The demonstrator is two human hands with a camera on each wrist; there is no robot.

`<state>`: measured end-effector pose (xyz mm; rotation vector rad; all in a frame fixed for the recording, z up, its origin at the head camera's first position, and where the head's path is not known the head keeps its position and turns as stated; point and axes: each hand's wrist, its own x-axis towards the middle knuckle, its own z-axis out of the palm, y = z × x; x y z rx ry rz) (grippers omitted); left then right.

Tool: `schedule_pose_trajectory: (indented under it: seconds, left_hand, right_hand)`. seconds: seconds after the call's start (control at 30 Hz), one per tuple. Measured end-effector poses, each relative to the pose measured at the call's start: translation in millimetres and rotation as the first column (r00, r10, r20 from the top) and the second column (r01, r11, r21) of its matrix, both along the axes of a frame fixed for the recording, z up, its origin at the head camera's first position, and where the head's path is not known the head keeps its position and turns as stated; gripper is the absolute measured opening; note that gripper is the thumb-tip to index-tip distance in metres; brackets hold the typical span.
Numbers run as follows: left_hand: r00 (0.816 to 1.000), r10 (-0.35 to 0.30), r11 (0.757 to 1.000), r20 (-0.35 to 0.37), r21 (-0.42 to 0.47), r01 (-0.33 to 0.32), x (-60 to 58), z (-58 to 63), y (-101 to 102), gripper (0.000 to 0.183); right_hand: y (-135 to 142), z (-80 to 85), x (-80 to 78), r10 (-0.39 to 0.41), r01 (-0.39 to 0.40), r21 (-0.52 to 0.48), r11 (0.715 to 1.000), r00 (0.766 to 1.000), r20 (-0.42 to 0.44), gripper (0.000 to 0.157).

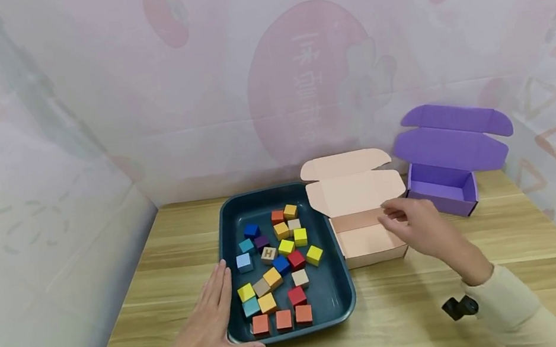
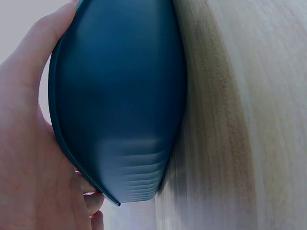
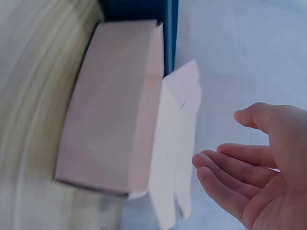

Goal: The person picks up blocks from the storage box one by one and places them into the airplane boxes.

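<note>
Your left hand [image 1: 201, 328] lies spread at the tray's near-left corner, fingers straight along the side and thumb along the near rim, bracing rather than gripping. Your right hand [image 1: 423, 229] hangs over the right side of the peach box [image 1: 374, 258], fingers loosely bent, thumb apart, holding nothing. The step in hand appears to be handling blocks between tray and box; the next move likely calls for a steady tray and a light pinch on one block.

The tray [image 1: 330, 288] contains the blocks [image 1: 284, 321], mixed in colour, three red ones in a row near its front, one lettered H. The peach box stands open just beside it; no block shows inside, though your hand hides part. Farther right, the purple box [image 1: 441, 204] also stands open, no block showing.
</note>
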<state>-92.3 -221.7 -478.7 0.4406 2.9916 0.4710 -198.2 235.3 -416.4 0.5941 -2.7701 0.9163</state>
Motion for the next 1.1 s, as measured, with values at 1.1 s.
schedule_pose_trajectory:
  seconds: [1.1]
  left_hand:
    - [1.0,-0.004,1.0,0.007,0.021,0.004,0.1,-0.2,-1.6,0.147]
  right_hand:
    - [-162.9,-10.7,-11.5,0.066,-0.186,0.363,0.913,0.946,0.318,0.029]
